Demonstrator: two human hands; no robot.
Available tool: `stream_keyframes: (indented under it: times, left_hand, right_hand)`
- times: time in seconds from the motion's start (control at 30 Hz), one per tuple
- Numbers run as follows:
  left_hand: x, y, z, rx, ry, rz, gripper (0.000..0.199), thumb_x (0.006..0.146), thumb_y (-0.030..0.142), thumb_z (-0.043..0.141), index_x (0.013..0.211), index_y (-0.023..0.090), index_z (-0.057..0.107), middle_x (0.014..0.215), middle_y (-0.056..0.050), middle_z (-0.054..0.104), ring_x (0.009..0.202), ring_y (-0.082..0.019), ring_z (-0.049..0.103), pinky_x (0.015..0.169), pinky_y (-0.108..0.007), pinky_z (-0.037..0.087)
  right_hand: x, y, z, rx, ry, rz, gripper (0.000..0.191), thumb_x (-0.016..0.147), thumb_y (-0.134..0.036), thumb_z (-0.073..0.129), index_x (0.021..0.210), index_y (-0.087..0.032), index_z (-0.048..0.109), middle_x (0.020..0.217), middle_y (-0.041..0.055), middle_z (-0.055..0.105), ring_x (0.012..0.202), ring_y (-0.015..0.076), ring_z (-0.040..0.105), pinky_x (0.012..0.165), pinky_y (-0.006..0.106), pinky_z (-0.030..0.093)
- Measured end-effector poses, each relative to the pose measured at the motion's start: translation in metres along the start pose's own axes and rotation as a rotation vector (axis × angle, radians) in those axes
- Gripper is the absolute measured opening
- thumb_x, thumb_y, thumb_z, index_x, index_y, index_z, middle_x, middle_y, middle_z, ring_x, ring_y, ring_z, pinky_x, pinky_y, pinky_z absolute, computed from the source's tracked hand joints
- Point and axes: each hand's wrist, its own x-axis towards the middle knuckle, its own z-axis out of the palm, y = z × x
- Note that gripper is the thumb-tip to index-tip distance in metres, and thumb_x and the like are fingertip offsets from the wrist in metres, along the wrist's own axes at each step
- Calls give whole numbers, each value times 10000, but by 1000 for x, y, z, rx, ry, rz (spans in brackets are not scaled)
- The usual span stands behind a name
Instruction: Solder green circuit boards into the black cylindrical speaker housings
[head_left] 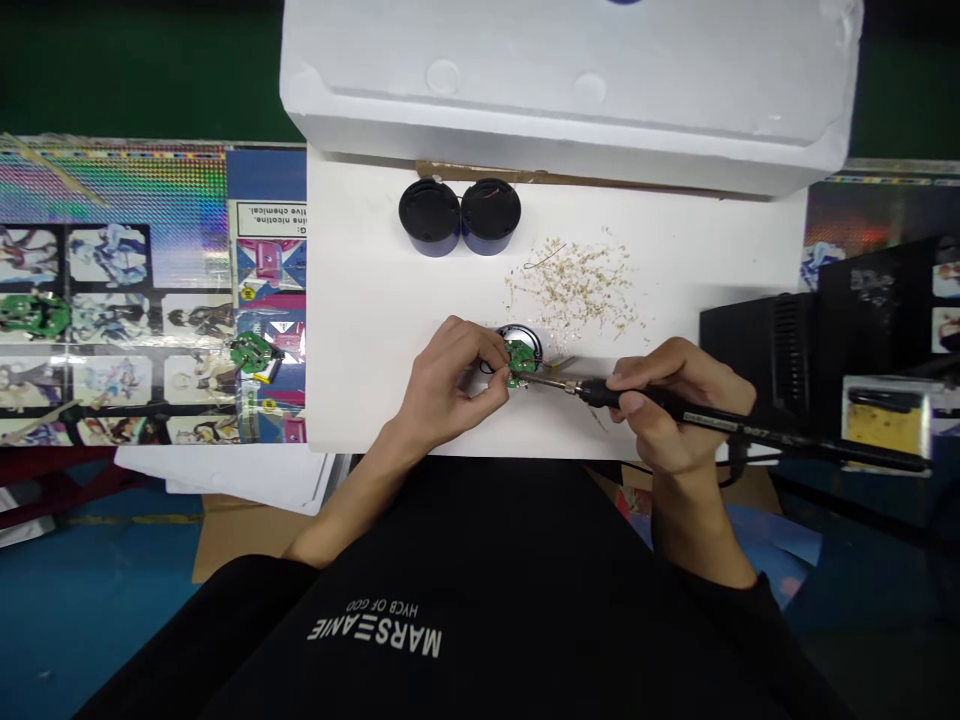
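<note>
Clock refs taken from the hands, 12 = far side of white worktop [375, 280].

L hand [450, 385] at 9 o'c of the work, fingers [495, 382] closed in a tight pinch on a small green PCB [520, 357]. PCB sits at the hands' centre, against a round metal-rimmed disc [523, 340], poss. a speaker; the angle is poor, so not confirmed. R hand [667, 405] at 3 o'c, fingers [626, 378] wrapped shut round black grip of a soldering iron [637, 395]. Metal tip angled in at PCB's lower edge, touching or just beside it; cannot tell which. Iron's cable [825, 448] runs off at 3 o'c.

Pale flakes [577, 285] w/ a thin dark wire [544, 258] lie scattered at 12 o'c. Two black round canisters [459, 215] stand side by side, touching, at 11 o'c. White foam box [570, 80] beyond them at 12 o'c. At 9 o'c, printed sheet [112, 290] carries a second green PCB [251, 352] w/ yellow part alongside. At 3 o'c, black unit [780, 350] and yellow sponge [885, 425] in holder.
</note>
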Motion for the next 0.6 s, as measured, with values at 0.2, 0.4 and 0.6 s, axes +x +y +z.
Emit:
stream_keyframes:
  times: [0.2,0.4,0.6]
  left_hand:
    - [-1,-1,0,-19,2,3,152,893,106,662,863,230,580,876,-18,722,883,-195,687,798,-383,558]
    - [-1,0,0,-24,-5,-2,155,896,95,662,864,225,584,882,-21,720,889,-192,685,799,-380,553]
    - [-1,0,0,-26,2,5,162,888,87,664,855,223,581,872,-23,714,885,-195,683,803,-382,550]
  right_hand:
    - [1,1,-2,59,-71,4,147,871,-417,809,856,-280,760,608,-6,665,436,168,560,367,313,364]
    - [-2,-2,-1,148,67,-37,130,879,-369,815,861,-253,759,598,-19,633,394,132,501,374,299,364]
    - [0,-10,1,181,292,-52,193,855,-369,861,842,-219,740,613,-34,624,393,125,552,345,261,380]
